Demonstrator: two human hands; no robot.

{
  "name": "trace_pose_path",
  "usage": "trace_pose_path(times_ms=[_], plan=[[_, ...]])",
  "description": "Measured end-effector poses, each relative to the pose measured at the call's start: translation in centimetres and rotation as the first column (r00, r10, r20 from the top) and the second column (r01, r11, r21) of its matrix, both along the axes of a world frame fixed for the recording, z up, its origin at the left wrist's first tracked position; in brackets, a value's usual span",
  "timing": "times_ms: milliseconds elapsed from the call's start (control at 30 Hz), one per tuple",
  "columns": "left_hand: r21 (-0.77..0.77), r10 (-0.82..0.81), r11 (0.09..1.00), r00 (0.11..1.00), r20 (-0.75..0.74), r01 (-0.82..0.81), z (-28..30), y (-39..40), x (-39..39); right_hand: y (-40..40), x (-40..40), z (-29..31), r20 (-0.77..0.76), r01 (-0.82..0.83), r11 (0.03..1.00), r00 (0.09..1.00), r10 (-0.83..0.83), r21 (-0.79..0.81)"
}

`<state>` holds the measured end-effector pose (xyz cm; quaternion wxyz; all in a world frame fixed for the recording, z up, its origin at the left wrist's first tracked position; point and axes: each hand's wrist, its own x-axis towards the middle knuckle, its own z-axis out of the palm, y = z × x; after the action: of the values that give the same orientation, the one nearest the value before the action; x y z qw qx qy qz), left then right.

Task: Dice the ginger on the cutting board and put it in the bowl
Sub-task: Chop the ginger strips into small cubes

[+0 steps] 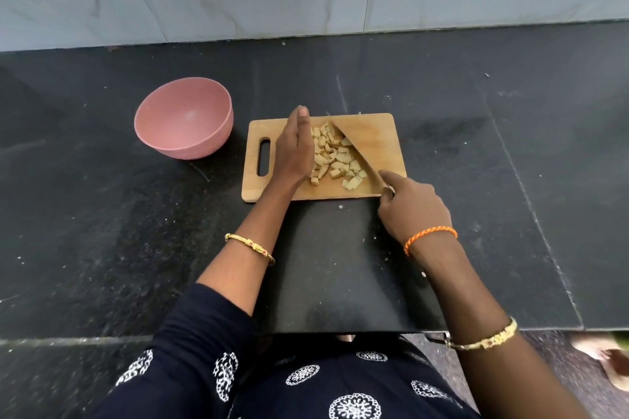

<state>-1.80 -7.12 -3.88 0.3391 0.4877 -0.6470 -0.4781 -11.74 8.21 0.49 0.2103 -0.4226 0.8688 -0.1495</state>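
Basically, head view: diced ginger [335, 158] is heaped on the cutting board [374, 133], penned between flat left hand [295, 150] and knife [357, 155] gripped by right hand [413, 211]. Bowl [185, 117] sits well apart on the tabletop [476, 146]. Risk: pieces spill off the board edge during transfer; blade near left fingers.

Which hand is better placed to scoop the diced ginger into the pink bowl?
Probably the left hand: open, beside the ginger pieces, nearer the bowl. The right hand grips the knife.
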Motion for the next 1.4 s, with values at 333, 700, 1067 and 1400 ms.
trace_pose_path(times_ms=[333,700,1067,1400], plan=[[-0.125,0.030,0.992,1.000,-0.007,-0.031,0.6,0.5,0.7,1.1,-1.4,0.4,0.287,0.073,0.991,0.957,-0.039,-0.109],[-0.204,0.046,0.979,0.994,0.098,-0.025,-0.5,1.3,1.7,4.7,-0.2,-0.9,0.447,0.281,0.952,0.872,-0.199,-0.125],[-0.159,-0.186,0.961,0.951,0.245,0.229,-0.9,2.4,3.3,0.8,4.2,-0.8,0.492,0.161,0.983,0.865,-0.095,-0.092],[-0.234,-0.286,0.874,0.840,0.461,0.426,-1.0,2.3,3.5,-0.2,5.0,-0.7,0.351,0.102,0.973,0.936,-0.023,-0.208]])
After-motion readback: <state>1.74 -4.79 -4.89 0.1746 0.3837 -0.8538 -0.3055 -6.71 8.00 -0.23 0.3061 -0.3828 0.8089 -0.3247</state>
